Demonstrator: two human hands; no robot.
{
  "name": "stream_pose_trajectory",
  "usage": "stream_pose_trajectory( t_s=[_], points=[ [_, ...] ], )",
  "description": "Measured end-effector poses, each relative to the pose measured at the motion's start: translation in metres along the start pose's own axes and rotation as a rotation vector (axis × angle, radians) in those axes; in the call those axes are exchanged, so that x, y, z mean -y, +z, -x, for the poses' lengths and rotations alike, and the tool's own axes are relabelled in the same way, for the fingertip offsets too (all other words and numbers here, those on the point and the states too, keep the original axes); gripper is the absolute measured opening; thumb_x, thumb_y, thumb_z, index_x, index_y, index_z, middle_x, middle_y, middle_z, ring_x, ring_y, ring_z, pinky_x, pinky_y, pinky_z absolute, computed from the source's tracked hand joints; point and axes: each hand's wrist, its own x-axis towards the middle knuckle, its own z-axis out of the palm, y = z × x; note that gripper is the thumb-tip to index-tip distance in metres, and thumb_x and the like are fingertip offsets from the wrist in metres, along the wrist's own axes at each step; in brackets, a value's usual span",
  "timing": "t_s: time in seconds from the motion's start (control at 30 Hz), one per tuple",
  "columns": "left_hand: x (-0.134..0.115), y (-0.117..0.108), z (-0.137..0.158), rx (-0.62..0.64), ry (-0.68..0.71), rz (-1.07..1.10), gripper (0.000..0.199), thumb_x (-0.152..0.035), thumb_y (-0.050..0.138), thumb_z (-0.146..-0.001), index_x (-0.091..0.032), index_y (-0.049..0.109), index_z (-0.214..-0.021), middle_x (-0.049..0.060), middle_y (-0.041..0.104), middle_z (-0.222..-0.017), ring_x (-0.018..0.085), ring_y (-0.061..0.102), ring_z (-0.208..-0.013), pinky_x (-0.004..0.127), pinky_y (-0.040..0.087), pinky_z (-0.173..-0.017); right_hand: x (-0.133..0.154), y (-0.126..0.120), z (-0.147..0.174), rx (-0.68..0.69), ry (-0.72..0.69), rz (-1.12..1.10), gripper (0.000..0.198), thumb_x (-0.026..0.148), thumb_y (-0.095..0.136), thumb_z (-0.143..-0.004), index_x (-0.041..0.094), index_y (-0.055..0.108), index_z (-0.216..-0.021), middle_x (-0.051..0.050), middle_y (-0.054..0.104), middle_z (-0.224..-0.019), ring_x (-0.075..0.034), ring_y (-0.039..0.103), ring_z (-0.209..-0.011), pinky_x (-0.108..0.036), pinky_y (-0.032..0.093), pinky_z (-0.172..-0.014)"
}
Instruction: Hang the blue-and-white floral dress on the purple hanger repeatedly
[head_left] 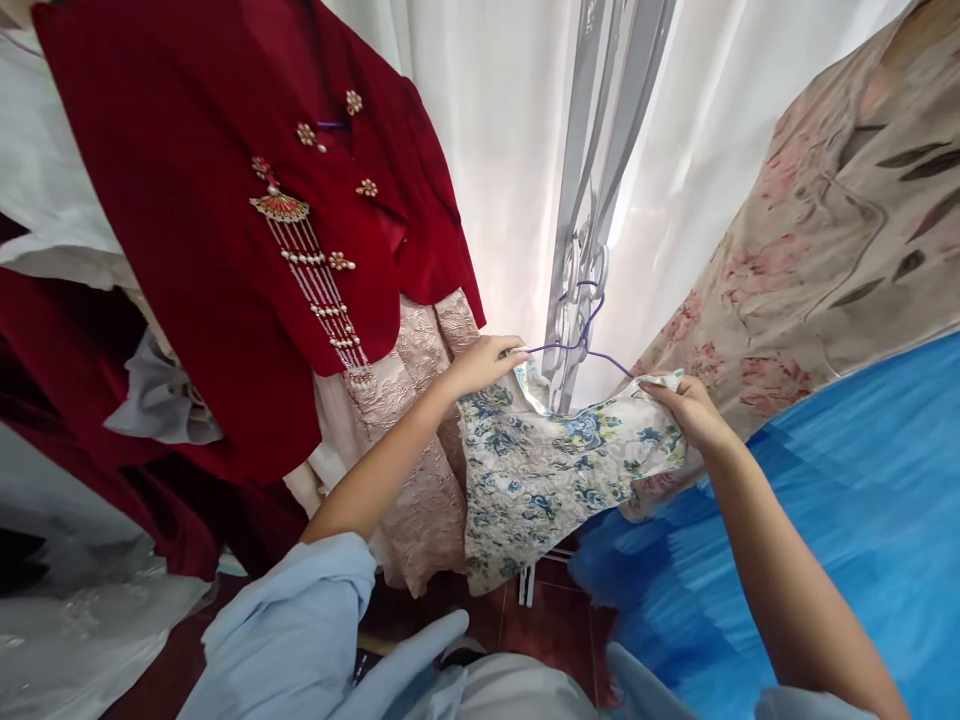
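Observation:
A sleeveless top (540, 470) with blue and yellow flowers on white hangs from a purple hanger (583, 345). The hanger's hook is at the rings of a grey metal stand (581, 200). My left hand (484, 365) pinches the top's left shoulder by the end of the hanger. At the other shoulder, my right hand (690, 405) is closed on the cloth, thumb on top. The fabric stretches between both hands, and its lower edge hangs loose.
Left of the stand hangs a dark red jacket (202, 200) with beaded brooches, over a pale pink brocade skirt (412, 430). To the right are a beige floral dress (795, 260) and bright blue cloth (847, 500). A white curtain (495, 130) hangs behind.

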Motion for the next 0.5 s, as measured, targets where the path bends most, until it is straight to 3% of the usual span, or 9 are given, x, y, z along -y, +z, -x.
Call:
stream_pose_trajectory(
  t_s=[0.17,0.23,0.3,0.37,0.43,0.5],
  points=[
    [-0.043,0.008,-0.025,-0.099,0.089,-0.075,0.027,-0.039,0.051,-0.098,-0.02,0.068,-0.087,0.003,0.069,-0.085,0.018,0.059,-0.077,0.029,0.037,-0.067,0.02,-0.036,0.012,-0.131,0.061,-0.041,0.036,0.047,0.089,-0.059,0.019,0.071,-0.073,0.0,0.068,-0.064,-0.015,0.058,-0.053,-0.024,0.044,-0.049],
    [-0.056,0.015,-0.035,-0.123,0.106,-0.112,0.028,-0.042,0.055,-0.095,-0.02,0.067,-0.083,0.004,0.067,-0.08,0.018,0.057,-0.072,0.03,0.035,-0.065,0.028,-0.054,0.031,-0.073,0.099,-0.043,0.036,0.048,0.089,-0.06,0.021,0.07,-0.073,0.001,0.064,-0.06,-0.013,0.054,-0.049,-0.023,0.04,-0.044],
    [-0.061,0.031,-0.037,-0.151,0.174,-0.115,0.036,-0.049,0.055,-0.095,-0.02,0.063,-0.077,0.004,0.062,-0.072,0.018,0.054,-0.069,0.031,0.036,-0.065,0.038,-0.063,0.059,0.077,0.111,-0.023,0.039,0.051,0.09,-0.058,0.021,0.067,-0.066,0.002,0.057,-0.052,-0.011,0.046,-0.043,-0.023,0.034,-0.04],
    [-0.058,0.056,-0.034,-0.176,0.293,-0.035,0.046,-0.057,0.047,-0.097,-0.02,0.059,-0.072,0.004,0.058,-0.07,0.02,0.054,-0.071,0.034,0.039,-0.07,0.05,-0.056,0.091,0.288,0.093,0.023,0.046,0.056,0.09,-0.056,0.02,0.062,-0.057,0.002,0.051,-0.047,-0.01,0.041,-0.04,-0.023,0.031,-0.038],
    [-0.052,0.084,-0.029,-0.21,0.361,0.126,0.053,-0.062,0.036,-0.1,-0.021,0.055,-0.071,0.006,0.057,-0.073,0.021,0.056,-0.077,0.036,0.043,-0.078,0.062,-0.03,0.121,0.455,0.032,0.086,0.047,0.061,0.086,-0.062,0.019,0.064,-0.058,0.0,0.055,-0.05,-0.013,0.047,-0.044,-0.024,0.037,-0.042],
    [-0.05,0.108,-0.023,-0.261,0.278,0.312,0.056,-0.062,0.03,-0.101,-0.021,0.053,-0.071,0.008,0.057,-0.078,0.022,0.057,-0.082,0.039,0.045,-0.086,0.07,0.009,0.144,0.42,-0.076,0.143,0.037,0.055,0.079,-0.076,0.019,0.074,-0.081,-0.004,0.068,-0.069,-0.017,0.059,-0.059,-0.025,0.047,-0.054]
  ],
)
